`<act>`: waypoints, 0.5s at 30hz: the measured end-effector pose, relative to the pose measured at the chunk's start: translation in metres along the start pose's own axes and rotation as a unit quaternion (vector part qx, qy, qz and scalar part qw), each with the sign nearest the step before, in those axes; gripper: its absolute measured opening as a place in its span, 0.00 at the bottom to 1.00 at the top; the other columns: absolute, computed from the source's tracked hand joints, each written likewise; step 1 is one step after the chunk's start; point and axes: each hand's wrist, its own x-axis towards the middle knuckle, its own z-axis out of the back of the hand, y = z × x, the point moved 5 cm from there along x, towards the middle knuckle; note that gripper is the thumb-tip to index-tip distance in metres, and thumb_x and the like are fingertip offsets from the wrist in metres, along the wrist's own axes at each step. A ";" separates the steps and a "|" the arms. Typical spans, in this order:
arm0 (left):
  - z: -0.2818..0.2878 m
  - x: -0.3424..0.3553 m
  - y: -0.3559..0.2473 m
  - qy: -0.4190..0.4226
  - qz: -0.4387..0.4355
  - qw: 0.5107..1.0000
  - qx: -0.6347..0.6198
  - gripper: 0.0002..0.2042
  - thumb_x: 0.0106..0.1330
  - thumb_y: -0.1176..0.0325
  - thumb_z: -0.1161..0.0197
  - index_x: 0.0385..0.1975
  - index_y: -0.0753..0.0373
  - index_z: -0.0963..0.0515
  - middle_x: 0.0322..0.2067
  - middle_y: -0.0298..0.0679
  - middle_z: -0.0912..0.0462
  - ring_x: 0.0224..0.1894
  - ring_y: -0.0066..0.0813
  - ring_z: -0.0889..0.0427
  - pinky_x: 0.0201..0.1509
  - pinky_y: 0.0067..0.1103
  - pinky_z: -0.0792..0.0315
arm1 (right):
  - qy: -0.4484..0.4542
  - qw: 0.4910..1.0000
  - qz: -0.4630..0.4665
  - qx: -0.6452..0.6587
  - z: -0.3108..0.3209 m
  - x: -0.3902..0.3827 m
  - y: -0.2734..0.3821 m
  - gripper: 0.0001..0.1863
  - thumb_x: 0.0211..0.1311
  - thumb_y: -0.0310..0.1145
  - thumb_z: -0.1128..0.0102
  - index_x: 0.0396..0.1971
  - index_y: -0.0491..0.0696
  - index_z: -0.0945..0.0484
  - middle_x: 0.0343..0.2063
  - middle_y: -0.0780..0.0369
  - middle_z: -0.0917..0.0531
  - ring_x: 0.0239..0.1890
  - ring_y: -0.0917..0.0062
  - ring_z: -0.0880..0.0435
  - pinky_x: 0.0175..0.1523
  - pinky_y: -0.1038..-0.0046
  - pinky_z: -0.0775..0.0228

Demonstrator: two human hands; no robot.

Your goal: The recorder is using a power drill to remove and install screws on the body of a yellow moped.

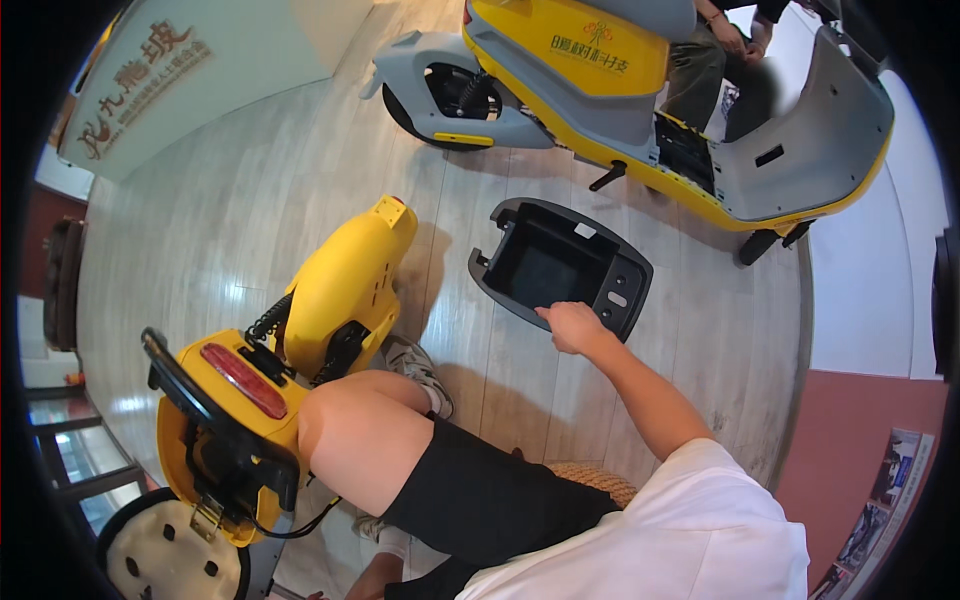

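Note:
A black plastic storage bin (545,262) with an open, deep middle and round holes at one end sits ahead of me over the wooden floor. My right hand (574,328) is at its near rim, fingers curled round the edge and a thumb tip over the inner side; the other fingers are hidden. My left forearm (374,579) shows low in the picture, its hand mostly cut off by the lower edge. Beside my bare knee, at left, is a yellow scooter rear section (240,375) with a red tail light (243,380) and a black grab rail (190,375).
A yellow and grey scooter (570,85) stands at the back, its floorboard opening exposed. Behind it another person's hands (738,42) are close together. A round, pale-lined seat (175,555) lies lower left. A woven stool (597,481) is under me. A white counter (230,60) stands far left.

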 end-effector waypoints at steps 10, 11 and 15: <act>-0.034 -0.007 -0.091 0.018 -0.055 0.996 0.065 0.24 0.68 0.57 0.49 0.55 0.72 0.30 0.54 0.57 0.26 0.58 0.48 0.29 0.61 0.31 0.36 | -0.077 0.997 -0.007 -0.014 0.050 0.115 -0.044 0.07 0.47 0.28 0.42 0.25 0.42 0.18 0.29 0.50 0.17 0.36 0.56 0.17 0.43 0.62 0.24; -0.039 -0.003 -0.095 0.026 -0.072 0.993 0.086 0.24 0.68 0.56 0.49 0.55 0.71 0.30 0.54 0.56 0.26 0.57 0.48 0.28 0.61 0.31 0.36 | -0.030 0.997 -0.006 -0.066 0.033 0.142 -0.044 0.07 0.46 0.27 0.40 0.25 0.42 0.18 0.30 0.50 0.17 0.37 0.57 0.17 0.43 0.63 0.24; -0.053 0.000 -0.078 0.034 -0.116 0.993 0.017 0.23 0.68 0.56 0.47 0.54 0.70 0.29 0.50 0.53 0.23 0.55 0.46 0.26 0.58 0.31 0.32 | 0.087 0.973 0.111 -0.181 -0.017 0.194 -0.061 0.08 0.42 0.26 0.35 0.26 0.41 0.18 0.34 0.50 0.16 0.40 0.58 0.16 0.45 0.64 0.23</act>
